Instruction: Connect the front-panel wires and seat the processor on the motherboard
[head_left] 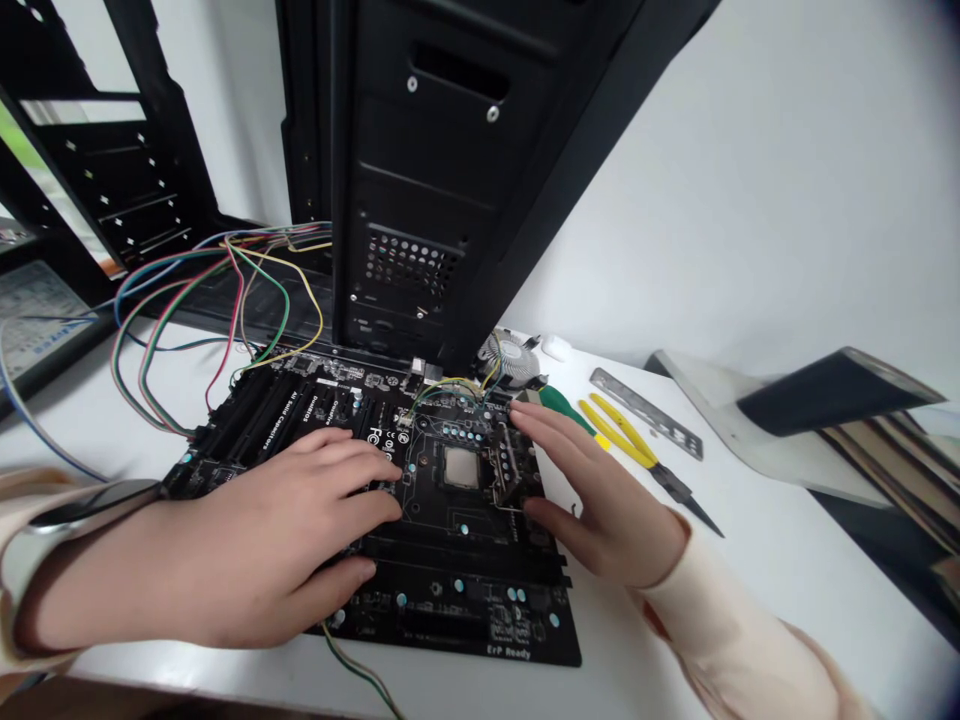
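While left fingers (360,510) and right fingers (547,430) touch motherboard (450,625) | CPU (460,467) between them

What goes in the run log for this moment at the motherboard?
left hand: on motherboard | right hand: at CPU socket | CPU: in socket | nearby: yellow-handled pliers, green-handled screwdriver

The left hand (247,545) is resting flat on a black motherboard (457,625), while the right hand (596,490) is touching its right side beside the CPU (460,467). Yellow-handled pliers (622,435) are lying right on the white bench (757,600).
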